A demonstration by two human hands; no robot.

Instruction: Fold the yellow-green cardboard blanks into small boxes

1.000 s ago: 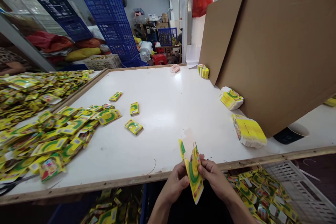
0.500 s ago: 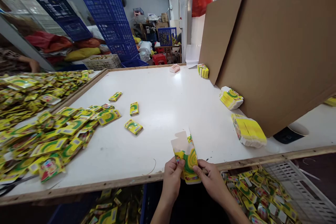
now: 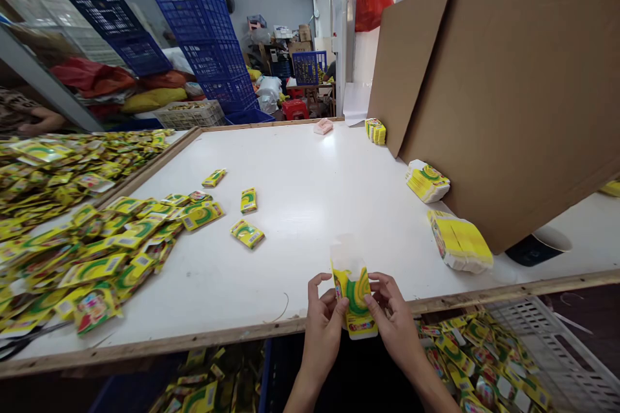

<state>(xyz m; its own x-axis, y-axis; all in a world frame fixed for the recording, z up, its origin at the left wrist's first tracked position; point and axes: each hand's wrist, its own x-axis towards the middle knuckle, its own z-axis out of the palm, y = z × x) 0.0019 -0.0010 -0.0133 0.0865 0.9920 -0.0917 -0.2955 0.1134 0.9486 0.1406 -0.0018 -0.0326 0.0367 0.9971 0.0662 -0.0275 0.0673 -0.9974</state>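
My left hand (image 3: 323, 326) and my right hand (image 3: 394, 322) pinch a small yellow-and-green carton (image 3: 354, 293) from both sides, just over the near wooden edge of the white table (image 3: 310, 187). The carton stands upright and squared open, its white top flap raised. Both hands' fingers curl round its side walls.
A large heap of flat yellow cartons (image 3: 92, 251) covers the table's left. Loose folded boxes (image 3: 247, 232) lie mid-table. Carton stacks (image 3: 459, 242) sit at the right below leaning cardboard sheets (image 3: 508, 90). A grey crate of cartons (image 3: 489, 361) stands low right; blue crates (image 3: 203, 45) behind.
The carton went from a flat blank held edge-on to an opened, upright box facing me. Both hands shifted slightly up toward the table edge.
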